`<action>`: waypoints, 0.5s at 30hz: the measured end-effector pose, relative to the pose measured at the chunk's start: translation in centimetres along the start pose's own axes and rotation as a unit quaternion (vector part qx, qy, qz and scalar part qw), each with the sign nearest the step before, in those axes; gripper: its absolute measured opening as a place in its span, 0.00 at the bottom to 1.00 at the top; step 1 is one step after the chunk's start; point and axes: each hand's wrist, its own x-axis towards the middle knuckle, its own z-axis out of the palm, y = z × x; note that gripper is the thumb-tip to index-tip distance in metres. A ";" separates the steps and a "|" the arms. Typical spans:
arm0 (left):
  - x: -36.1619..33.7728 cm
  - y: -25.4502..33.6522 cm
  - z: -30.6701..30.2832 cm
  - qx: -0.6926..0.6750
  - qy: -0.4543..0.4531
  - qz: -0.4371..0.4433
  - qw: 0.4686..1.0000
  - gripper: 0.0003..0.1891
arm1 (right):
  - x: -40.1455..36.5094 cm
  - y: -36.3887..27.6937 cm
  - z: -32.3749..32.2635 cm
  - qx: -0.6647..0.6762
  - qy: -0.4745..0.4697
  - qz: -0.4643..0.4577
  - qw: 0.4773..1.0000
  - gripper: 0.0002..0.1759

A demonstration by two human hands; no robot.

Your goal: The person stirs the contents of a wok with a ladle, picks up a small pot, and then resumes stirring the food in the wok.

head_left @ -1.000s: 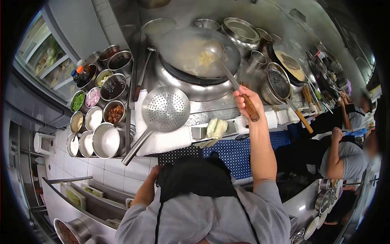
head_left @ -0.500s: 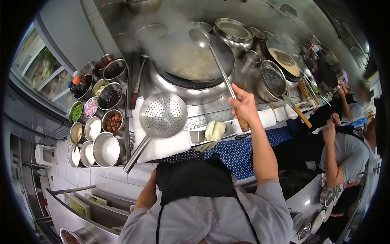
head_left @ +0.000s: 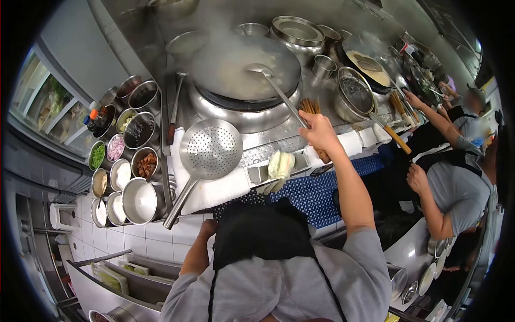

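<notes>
My right hand (head_left: 320, 131) is closed round the handle of a long metal ladle (head_left: 279, 91), whose bowl is down at the steaming contents of a large wok (head_left: 236, 72). A bamboo brush (head_left: 310, 107) lies just beyond and under that hand. My left hand (head_left: 207, 228) hangs low by my left side, at the edge of the black apron; its fingers are too unclear to read. A perforated strainer (head_left: 211, 148) rests on a white towel (head_left: 220, 190) in front of the wok. Beside it, a folded cloth (head_left: 281, 165) sits on a narrow metal tray.
Metal pots of ingredients (head_left: 143, 199) stand at the left. Another strainer (head_left: 356, 92) lies over a pot at the right, near a second wok (head_left: 370, 67). A co-worker (head_left: 453, 182) stands at the right. Trays (head_left: 115, 276) sit in a rack at lower left.
My right hand has lowered the ladle, and its bowl has gone from above the wok's far edge down to the contents. A co-worker's arm now reaches toward the stove.
</notes>
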 end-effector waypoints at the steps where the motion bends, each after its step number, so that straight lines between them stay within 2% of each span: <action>1: -0.3 0.4 -0.4 -0.010 0.012 -0.004 1.000 0.16 | 0.4 -0.3 0.0 -0.027 -0.004 -0.003 1.000 0.30; 3: -0.5 -1.3 1.3 -0.109 0.030 0.017 0.993 0.15 | 1.0 -0.5 0.1 -0.079 -0.012 -0.009 0.997 0.29; 6: -0.3 -3.0 4.4 -0.175 0.057 0.021 0.983 0.14 | 1.6 0.5 0.1 0.117 -0.063 0.074 0.988 0.30; 9: -1.1 -3.2 7.1 -0.205 0.080 0.004 0.975 0.14 | 0.4 3.0 1.0 0.313 -0.093 0.090 0.941 0.29; 10: -1.5 -2.4 7.1 -0.217 0.088 -0.002 0.972 0.14 | -0.6 3.0 0.7 0.387 -0.081 0.121 0.911 0.28; 13: -2.6 1.6 4.1 -0.076 0.010 -0.004 0.997 0.13 | -5.1 3.8 0.2 0.590 -0.068 0.197 0.780 0.26; 14: -1.9 1.5 4.4 -0.014 0.021 0.022 0.999 0.12 | -6.9 5.2 0.5 0.650 -0.076 0.212 0.726 0.25; 15: -1.7 2.1 4.3 -0.031 0.039 0.003 0.999 0.12 | -8.8 7.5 1.5 0.675 -0.095 0.244 0.690 0.26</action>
